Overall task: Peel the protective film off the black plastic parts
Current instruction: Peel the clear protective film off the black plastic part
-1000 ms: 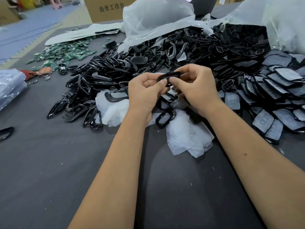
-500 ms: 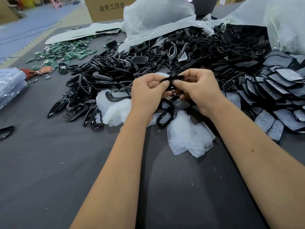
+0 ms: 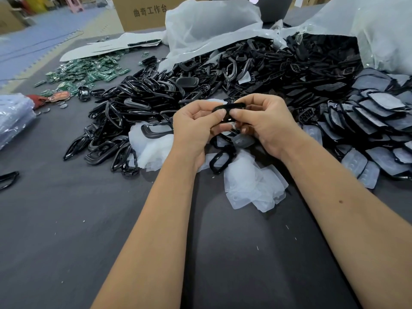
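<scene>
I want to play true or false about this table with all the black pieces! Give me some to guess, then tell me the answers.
1. Both hands hold one black ring piece. True.
2. The left hand lies flat on the table. False: it grips the piece.
3. Green circuit boards lie far left. True.
4. The peeled film pile sits inside the cardboard box. False: it lies on the table under the hands.

Both hands [image 3: 231,121] pinch a black plastic frame [image 3: 229,107] above the table [image 3: 66,219].
</scene>
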Tool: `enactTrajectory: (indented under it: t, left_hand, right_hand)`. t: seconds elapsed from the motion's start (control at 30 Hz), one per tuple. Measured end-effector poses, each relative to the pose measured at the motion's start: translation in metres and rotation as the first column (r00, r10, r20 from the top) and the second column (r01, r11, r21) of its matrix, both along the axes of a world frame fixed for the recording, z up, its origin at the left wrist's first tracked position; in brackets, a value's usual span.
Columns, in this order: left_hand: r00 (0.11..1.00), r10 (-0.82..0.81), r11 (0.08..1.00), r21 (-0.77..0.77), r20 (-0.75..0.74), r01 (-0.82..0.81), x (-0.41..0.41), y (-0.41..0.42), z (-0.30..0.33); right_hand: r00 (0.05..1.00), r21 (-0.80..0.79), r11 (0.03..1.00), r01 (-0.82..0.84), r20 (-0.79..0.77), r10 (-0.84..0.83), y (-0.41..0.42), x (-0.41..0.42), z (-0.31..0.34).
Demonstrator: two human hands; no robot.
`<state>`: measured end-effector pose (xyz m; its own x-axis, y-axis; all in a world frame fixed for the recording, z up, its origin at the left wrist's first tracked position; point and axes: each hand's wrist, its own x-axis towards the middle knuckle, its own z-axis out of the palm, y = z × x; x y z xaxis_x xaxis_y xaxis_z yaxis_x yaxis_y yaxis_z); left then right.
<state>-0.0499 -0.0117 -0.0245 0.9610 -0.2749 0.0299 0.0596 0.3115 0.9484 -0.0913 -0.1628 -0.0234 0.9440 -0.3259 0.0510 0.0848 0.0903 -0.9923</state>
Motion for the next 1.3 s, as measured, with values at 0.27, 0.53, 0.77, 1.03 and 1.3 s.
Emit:
enactTrajectory:
  t: [0.27, 0.53, 0.77, 1.03, 1.3]
  left_hand:
    - [0.998, 0.013, 0.999, 0.033, -0.062, -0.011, 0.001, -0.002, 0.003]
    - [0.992, 0.052, 0.988, 0.14, 0.116, -0.068, -0.002, -0.004, -0.001]
    - [0.979, 0.169, 0.978, 0.105, 0.117, -0.181, 0.001, -0.004, 0.0]
    - [0.968, 0.233, 0.966, 0.091, 0.098, -0.242, 0.002, -0.005, -0.001]
    - [0.952, 0.305, 0.948, -0.087, -0.026, -0.306, 0.004, 0.001, 0.007]
  right_hand:
    - [0.999, -0.187, 0.982, 0.028, 0.045, -0.02, 0.0, -0.002, 0.004]
    - [0.996, -0.233, 0.969, 0.08, 0.058, -0.068, 0.001, -0.004, 0.005]
    - [0.959, -0.704, 0.653, -0.28, -0.231, 0.162, -0.008, -0.018, 0.04]
    - [0.762, -0.731, 0.232, -0.642, -0.578, 0.291, 0.003, -0.024, 0.054]
    - [0.889, -0.386, 0.802, -0.455, -0.143, 0.436, -0.022, -0.022, 0.04]
